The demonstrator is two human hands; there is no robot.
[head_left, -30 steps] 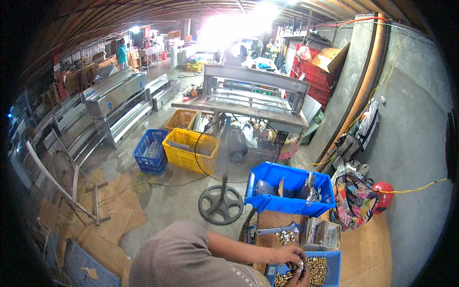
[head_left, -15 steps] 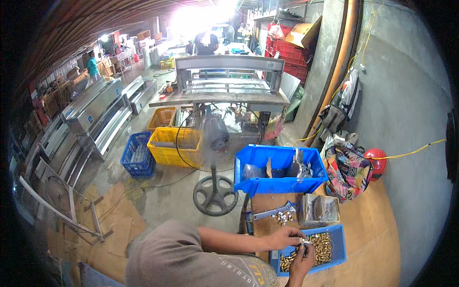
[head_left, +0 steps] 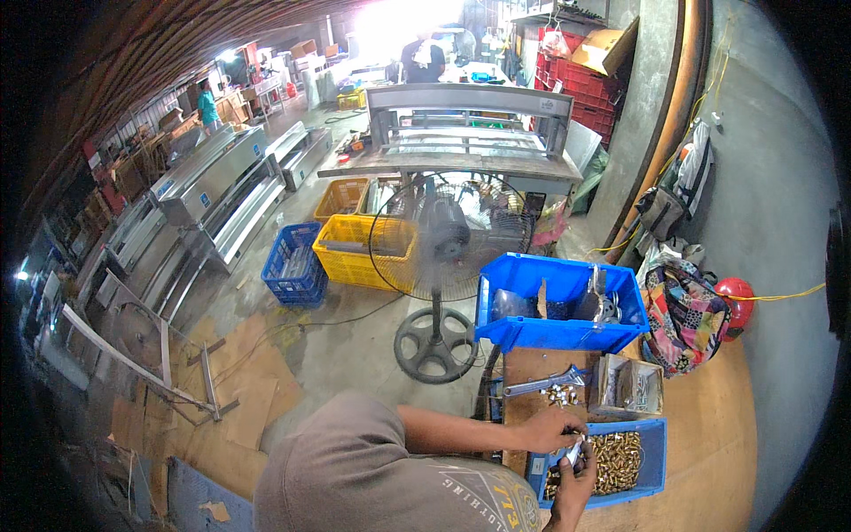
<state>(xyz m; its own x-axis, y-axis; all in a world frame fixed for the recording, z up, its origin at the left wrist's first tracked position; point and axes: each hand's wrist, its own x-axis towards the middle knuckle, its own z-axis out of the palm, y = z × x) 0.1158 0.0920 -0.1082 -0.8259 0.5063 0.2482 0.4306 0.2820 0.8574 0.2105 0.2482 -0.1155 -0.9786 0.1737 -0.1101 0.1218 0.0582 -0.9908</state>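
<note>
Head | left hand (head_left: 547, 429), right hand (head_left: 574, 489): fingers (head_left: 574, 423) seemingly pinch silvery part (head_left: 573, 453) | tabletop (head_left: 709, 443) beyond tray (head_left: 657, 461)

The right grip (head_left: 576, 484) partly hides a pale piece (head_left: 574, 452) too small to identify; fan (head_left: 448, 232) partly blurred

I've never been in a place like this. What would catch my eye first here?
Probably the big bright-blue bin at the table's far end, with a standing fan on the floor to its left. Nearer, the left hand and right hand meet at a small shiny piece, over a blue tray of brass-coloured fittings.
</note>
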